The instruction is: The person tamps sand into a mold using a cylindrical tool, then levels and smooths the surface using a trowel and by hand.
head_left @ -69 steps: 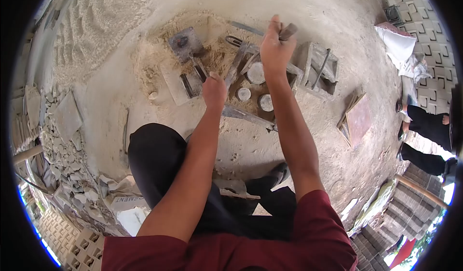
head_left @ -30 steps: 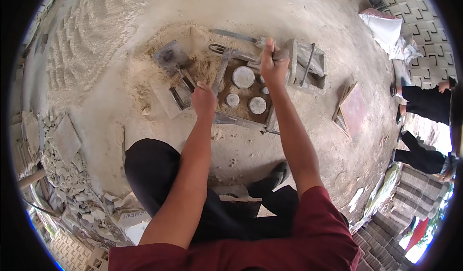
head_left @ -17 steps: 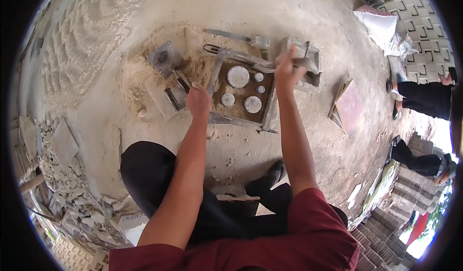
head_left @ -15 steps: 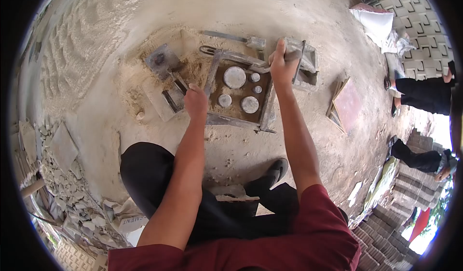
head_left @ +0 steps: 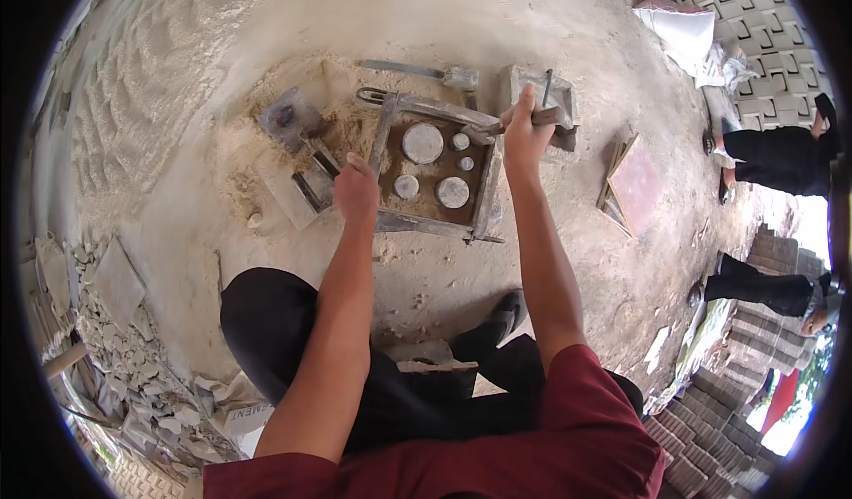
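My left hand (head_left: 357, 188) grips the handle of a square metal trowel (head_left: 291, 120), whose plate is over the sand left of a metal frame (head_left: 383, 139). In my right hand (head_left: 527, 133) is the wooden handle of a small trowel (head_left: 483, 133), its blade at the frame's right upper side. Inside the frame, on packed dark sand, lie several round pale discs: a large one (head_left: 422, 144), a medium one (head_left: 453, 192) and smaller ones. Beyond the frame lies a flat metal bar (head_left: 404, 68) beside a brush-like block (head_left: 461, 78).
A grey box (head_left: 569, 99) with a rod stands right of the frame. Farther right lie flat boards (head_left: 637, 186), a white sack (head_left: 683, 33) and stacked tiles (head_left: 770, 339). Legs of other people (head_left: 781, 157) show at the right edge. Broken rubble (head_left: 133, 357) lies at left.
My right hand, earlier over the frame's upper part, is now beside its right edge, uncovering the small discs. The whole scene has shifted left in view. Both hands keep their tools.
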`<state>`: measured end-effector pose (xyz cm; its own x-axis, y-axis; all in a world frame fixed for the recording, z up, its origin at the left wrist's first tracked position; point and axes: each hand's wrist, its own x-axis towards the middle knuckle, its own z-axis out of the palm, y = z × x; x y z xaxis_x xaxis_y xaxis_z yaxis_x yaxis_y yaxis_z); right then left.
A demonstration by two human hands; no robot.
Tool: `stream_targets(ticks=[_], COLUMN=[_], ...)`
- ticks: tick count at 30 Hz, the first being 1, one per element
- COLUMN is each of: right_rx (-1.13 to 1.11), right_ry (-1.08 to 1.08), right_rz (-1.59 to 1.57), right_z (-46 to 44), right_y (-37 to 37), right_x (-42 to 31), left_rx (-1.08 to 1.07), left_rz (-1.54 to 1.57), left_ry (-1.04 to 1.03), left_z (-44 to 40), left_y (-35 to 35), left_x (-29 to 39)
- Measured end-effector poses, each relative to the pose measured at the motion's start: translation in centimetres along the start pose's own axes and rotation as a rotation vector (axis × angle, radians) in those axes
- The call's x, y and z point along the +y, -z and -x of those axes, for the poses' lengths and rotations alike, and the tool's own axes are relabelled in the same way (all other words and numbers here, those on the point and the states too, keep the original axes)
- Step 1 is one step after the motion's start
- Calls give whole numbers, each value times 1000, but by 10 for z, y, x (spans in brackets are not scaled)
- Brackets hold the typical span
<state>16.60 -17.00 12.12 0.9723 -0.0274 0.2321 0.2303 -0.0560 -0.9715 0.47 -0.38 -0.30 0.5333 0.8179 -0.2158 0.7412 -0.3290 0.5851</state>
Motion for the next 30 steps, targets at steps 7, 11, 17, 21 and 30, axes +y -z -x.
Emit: stream_targets(ticks=[7, 11, 17, 21, 30], right_rx=[-130, -169, -172, -183, -120], right_ry=[98, 44, 31, -40, -174], right_rz=[-114, -104, -111, 6, -46], right_z=[-3, 2, -7, -10, 22], right_y=[-14, -27, -62, -66, -59], right_x=[1, 24, 9, -14, -36], left_rx=[-35, -7, -12, -29, -25], left_rz=[-119, -144, -110, -130, -69], left_ry=[-90, -44, -25, -3, -25], left_z=[0, -1, -1, -3, -3], left_y=[2, 2, 4, 2, 1], left_x=[8, 3, 6, 6, 4])
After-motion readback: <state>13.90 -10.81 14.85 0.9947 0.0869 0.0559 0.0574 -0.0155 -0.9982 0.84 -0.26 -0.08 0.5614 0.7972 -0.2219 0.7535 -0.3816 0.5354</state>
